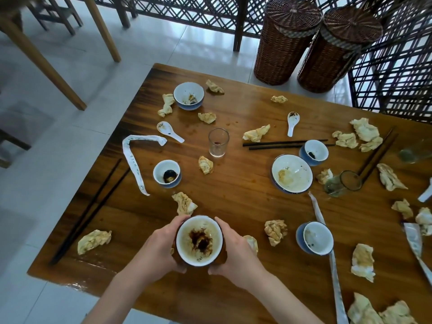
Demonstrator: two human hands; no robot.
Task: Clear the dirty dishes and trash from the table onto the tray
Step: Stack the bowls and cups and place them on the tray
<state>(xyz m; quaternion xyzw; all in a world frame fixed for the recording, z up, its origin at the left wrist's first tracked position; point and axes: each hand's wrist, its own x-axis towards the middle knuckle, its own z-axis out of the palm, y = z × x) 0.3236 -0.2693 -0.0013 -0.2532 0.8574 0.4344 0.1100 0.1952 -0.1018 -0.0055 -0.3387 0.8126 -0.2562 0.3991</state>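
Observation:
Both hands hold a dirty white bowl (199, 240) with dark sauce stains, near the table's front edge. My left hand (159, 249) curls round its left side and my right hand (236, 251) round its right side. On the wooden table (245, 202) lie several more dirty bowls, such as a small one (167, 173), a large one (291, 174) and a blue one (314, 238). Crumpled napkins (94, 240) are scattered everywhere. There are also spoons (168, 130), black chopsticks (287, 144), an upright glass (218, 142) and a glass on its side (342, 183). No tray is in view.
Two wicker baskets (287, 38) stand on the floor beyond the table's far edge, beside a lattice screen (397, 73). Wooden chair and table legs (35, 54) stand at the upper left. Paper chopstick sleeves (133, 160) lie on the table.

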